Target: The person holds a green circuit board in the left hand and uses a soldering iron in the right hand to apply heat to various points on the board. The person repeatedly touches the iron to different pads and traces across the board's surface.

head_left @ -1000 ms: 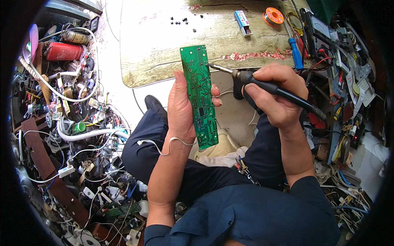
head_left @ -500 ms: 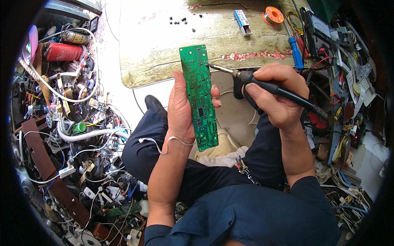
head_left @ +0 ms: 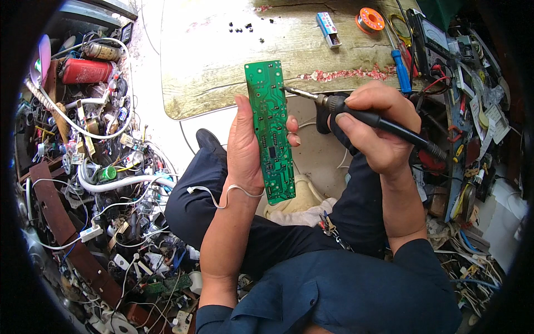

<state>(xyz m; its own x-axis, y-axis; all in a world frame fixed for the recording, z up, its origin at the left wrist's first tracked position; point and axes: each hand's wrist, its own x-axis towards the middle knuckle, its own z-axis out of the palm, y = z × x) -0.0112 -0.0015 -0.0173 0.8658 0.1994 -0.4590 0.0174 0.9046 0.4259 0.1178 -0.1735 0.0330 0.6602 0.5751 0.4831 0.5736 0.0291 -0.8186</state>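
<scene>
My left hand (head_left: 245, 146) grips a long green circuit board (head_left: 271, 131) upright over my lap, thumb on its left edge and fingertips showing past its right edge. A thin white cable (head_left: 214, 201) with a small plug trails across my left wrist from behind the board. In my right hand (head_left: 384, 125) is a black soldering iron (head_left: 364, 116), held like a pen. Its metal tip points left and meets the upper right part of the board; whether it touches a joint is too small to tell.
On the wooden table (head_left: 211, 72) ahead lie several small black parts (head_left: 240, 30), a little open box (head_left: 329, 30), an orange solder spool (head_left: 370, 21) and a blue screwdriver (head_left: 401, 71). A meter (head_left: 435, 38) stands at right. Heaped parts and cables (head_left: 119, 234) fill the left side.
The upper end of the board has shifted very slightly to the right, and the soldering iron with my right hand moved a touch right with it. Both grips stay the same.
</scene>
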